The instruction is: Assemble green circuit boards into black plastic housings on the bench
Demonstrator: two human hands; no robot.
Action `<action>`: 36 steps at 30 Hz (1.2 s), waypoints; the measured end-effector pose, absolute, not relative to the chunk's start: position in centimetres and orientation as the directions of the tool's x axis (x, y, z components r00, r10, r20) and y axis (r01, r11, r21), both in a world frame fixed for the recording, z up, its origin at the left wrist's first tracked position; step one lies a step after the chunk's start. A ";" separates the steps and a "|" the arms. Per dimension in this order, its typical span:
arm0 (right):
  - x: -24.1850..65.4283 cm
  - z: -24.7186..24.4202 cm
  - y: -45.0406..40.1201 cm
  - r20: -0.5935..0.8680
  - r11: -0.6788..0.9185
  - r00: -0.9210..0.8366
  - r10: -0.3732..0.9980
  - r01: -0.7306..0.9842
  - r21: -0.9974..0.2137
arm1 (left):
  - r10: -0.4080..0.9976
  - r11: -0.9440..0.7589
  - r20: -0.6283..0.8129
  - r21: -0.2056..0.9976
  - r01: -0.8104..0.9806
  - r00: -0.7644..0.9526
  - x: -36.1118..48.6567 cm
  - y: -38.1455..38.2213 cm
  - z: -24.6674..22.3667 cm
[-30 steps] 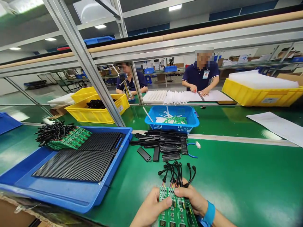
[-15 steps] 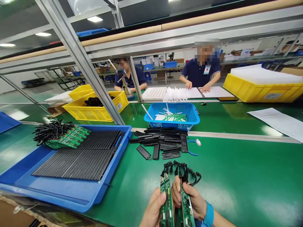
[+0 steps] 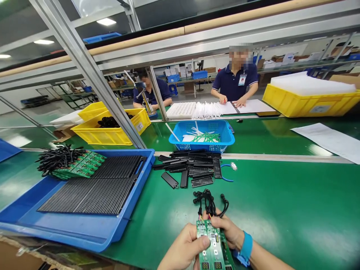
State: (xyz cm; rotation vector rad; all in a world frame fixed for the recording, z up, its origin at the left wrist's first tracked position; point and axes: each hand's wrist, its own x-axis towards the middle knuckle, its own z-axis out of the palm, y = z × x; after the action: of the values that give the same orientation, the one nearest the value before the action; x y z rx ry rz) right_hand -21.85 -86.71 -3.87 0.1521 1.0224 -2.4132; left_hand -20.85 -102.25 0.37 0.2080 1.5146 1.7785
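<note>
Several boards (image 3: 212,258) were right of the tray (image 3: 73,227), clamped in both grips: left hand (image 3: 185,245) with thumb across their front, right hand (image 3: 230,230) at their right side. Light, even pressure seemed best, keeping the cables (image 3: 207,198) unstrained.

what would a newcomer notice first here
Probably the green boards, trailing black cables, gripped by the left hand and right hand at bottom centre-right. Next, the big blue tray at left, with black slats and more boards inside. Beyond the hands, black cases lie heaped before a blue basket.
</note>
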 end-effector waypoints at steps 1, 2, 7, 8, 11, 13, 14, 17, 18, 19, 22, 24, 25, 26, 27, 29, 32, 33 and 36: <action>-21.9 -3.8 -86.7 -0.289 -0.592 -0.864 -0.412 0.494 -0.637 | 0.620 0.008 -0.367 0.887 -0.463 -0.693 -20.7 -102.0 0.3; -22.0 -3.7 -86.7 -0.286 -0.594 -0.864 -0.415 0.496 -0.634 | 0.600 0.025 -0.392 0.881 -0.473 -0.698 -20.7 -101.9 0.3; -22.2 -3.1 -87.0 -0.273 -0.614 -0.859 -0.433 0.502 -0.609 | 0.558 -0.093 -0.390 0.848 -0.522 -0.733 -20.3 -101.3 0.2; -22.2 -3.1 -87.1 -0.268 -0.624 -0.863 -0.429 0.498 -0.602 | 0.543 -0.173 -0.390 0.815 -0.553 -0.744 -20.2 -101.1 0.0; -22.1 -3.2 -87.4 -0.262 -0.648 -0.869 -0.419 0.488 -0.584 | 0.421 -0.373 -0.478 0.684 -0.628 -0.771 -19.6 -100.5 -0.6; -21.9 -3.2 -87.6 -0.269 -0.663 -0.873 -0.407 0.485 -0.570 | 0.348 -0.444 -0.550 0.617 -0.650 -0.759 -19.2 -100.1 -0.8; -21.8 -3.3 -87.7 -0.273 -0.670 -0.874 -0.401 0.484 -0.564 | 0.326 -0.463 -0.573 0.597 -0.655 -0.752 -19.1 -99.9 -0.7; -21.7 -3.3 -87.8 -0.288 -0.679 -0.874 -0.391 0.485 -0.551 | 0.256 -0.477 -0.619 0.588 -0.653 -0.743 -18.9 -99.8 0.1; -21.7 -3.2 -87.8 -0.291 -0.678 -0.873 -0.391 0.487 -0.550 | 0.230 -0.464 -0.630 0.599 -0.653 -0.742 -18.8 -99.8 0.5; -21.7 -3.2 -87.8 -0.293 -0.678 -0.873 -0.391 0.488 -0.550 | 0.208 -0.441 -0.635 0.618 -0.651 -0.744 -18.8 -99.9 0.8; -21.9 -3.4 -87.6 -0.295 -0.679 -0.874 -0.387 0.486 -0.551 | 0.194 -0.352 -0.602 0.694 -0.628 -0.775 -18.7 -100.1 1.5; -22.0 -3.5 -87.5 -0.297 -0.683 -0.873 -0.387 0.487 -0.544 | 0.218 -0.328 -0.576 0.717 -0.615 -0.788 -18.6 -99.9 1.7; -22.0 -3.6 -87.4 -0.300 -0.685 -0.872 -0.388 0.490 -0.538 | 0.224 -0.338 -0.579 0.708 -0.620 -0.784 -18.5 -99.7 1.7; -22.0 -3.7 -87.4 -0.304 -0.687 -0.869 -0.390 0.495 -0.532 | 0.223 -0.361 -0.592 0.688 -0.629 -0.775 -18.4 -99.4 1.8; -22.0 -3.8 -87.4 -0.308 -0.689 -0.866 -0.393 0.500 -0.525 | 0.211 -0.396 -0.608 0.662 -0.636 -0.765 -18.3 -99.1 1.8; -22.0 -3.9 -87.4 -0.321 -0.688 -0.858 -0.402 0.514 -0.512 | 0.176 -0.481 -0.640 0.607 -0.632 -0.748 -18.2 -98.5 1.9; -21.9 -4.0 -87.4 -0.342 -0.677 -0.838 -0.426 0.546 -0.495 | 0.128 -0.556 -0.663 0.568 -0.607 -0.738 -18.2 -98.1 2.1; -22.0 -4.1 -87.3 -0.347 -0.670 -0.830 -0.436 0.557 -0.491 | 0.124 -0.546 -0.660 0.578 -0.606 -0.741 -18.3 -98.2 2.1; -22.1 -4.5 -87.0 -0.350 -0.639 -0.809 -0.473 0.588 -0.496 | 0.166 -0.412 -0.601 0.678 -0.609 -0.782 -18.7 -99.0 2.1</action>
State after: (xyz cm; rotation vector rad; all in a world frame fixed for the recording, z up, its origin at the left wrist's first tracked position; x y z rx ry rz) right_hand -22.06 -87.05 -4.51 0.2501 0.8149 -2.3965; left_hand -18.71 -98.95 2.13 -0.6232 1.3324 2.2138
